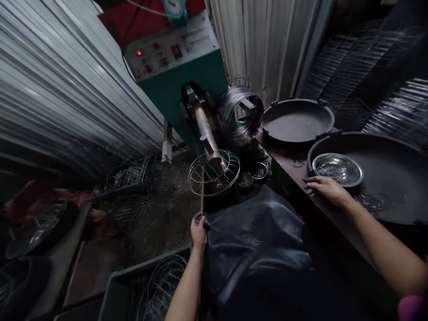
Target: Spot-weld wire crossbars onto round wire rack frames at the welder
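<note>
My left hand [199, 229] is closed beside the edge of a black apron [257, 232] spread over the lap. What its fingers hold, if anything, I cannot make out. My right hand [326, 189] reaches out to the right, its fingers pinched with a small dark tip at them. It is close to a shiny metal bowl [354, 171] with small wire pieces inside. Ahead, a round wire frame [193, 183] surrounds the end of the metal arm [203, 125] of a green machine [163, 93]. Neither hand touches that frame.
A wire coil [230, 113] hangs beside the machine. Two large dark round trays [297, 120] stand on the right, one under the bowl, with loose wire bits. Below the arm sit small dishes [245, 180]. A green crate [110, 290] of wire parts stands at lower left.
</note>
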`<control>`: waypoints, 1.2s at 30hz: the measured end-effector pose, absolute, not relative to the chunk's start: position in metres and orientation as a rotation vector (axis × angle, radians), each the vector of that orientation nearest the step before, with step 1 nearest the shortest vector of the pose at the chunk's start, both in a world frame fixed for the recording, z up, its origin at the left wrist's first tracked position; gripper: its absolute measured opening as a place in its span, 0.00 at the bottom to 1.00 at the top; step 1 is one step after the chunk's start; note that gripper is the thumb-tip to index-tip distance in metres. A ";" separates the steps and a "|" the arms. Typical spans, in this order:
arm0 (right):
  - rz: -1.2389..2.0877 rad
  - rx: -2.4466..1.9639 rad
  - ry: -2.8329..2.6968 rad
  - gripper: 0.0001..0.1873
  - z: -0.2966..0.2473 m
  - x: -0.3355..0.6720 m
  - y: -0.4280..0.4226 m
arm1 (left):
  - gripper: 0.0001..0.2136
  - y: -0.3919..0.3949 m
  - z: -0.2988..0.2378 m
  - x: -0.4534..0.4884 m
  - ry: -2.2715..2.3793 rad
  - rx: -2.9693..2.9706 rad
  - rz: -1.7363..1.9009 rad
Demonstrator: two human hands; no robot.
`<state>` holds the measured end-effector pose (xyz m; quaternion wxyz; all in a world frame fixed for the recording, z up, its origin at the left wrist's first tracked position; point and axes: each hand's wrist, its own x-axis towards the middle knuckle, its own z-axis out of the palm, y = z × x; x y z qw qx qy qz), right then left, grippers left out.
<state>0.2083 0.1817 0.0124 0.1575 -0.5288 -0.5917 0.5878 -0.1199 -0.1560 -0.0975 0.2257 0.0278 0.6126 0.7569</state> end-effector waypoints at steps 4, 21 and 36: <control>1.787 -1.455 -1.508 0.07 0.022 0.201 0.175 | 0.19 -0.156 -0.097 -0.121 1.725 0.075 2.079; 2.502 -1.175 -1.518 0.17 -0.033 0.180 0.063 | 0.19 -0.061 -0.051 -0.011 1.431 0.640 1.355; 1.915 -1.305 -1.887 0.36 -0.064 0.176 0.045 | 0.20 -0.049 -0.066 0.026 1.448 0.444 1.281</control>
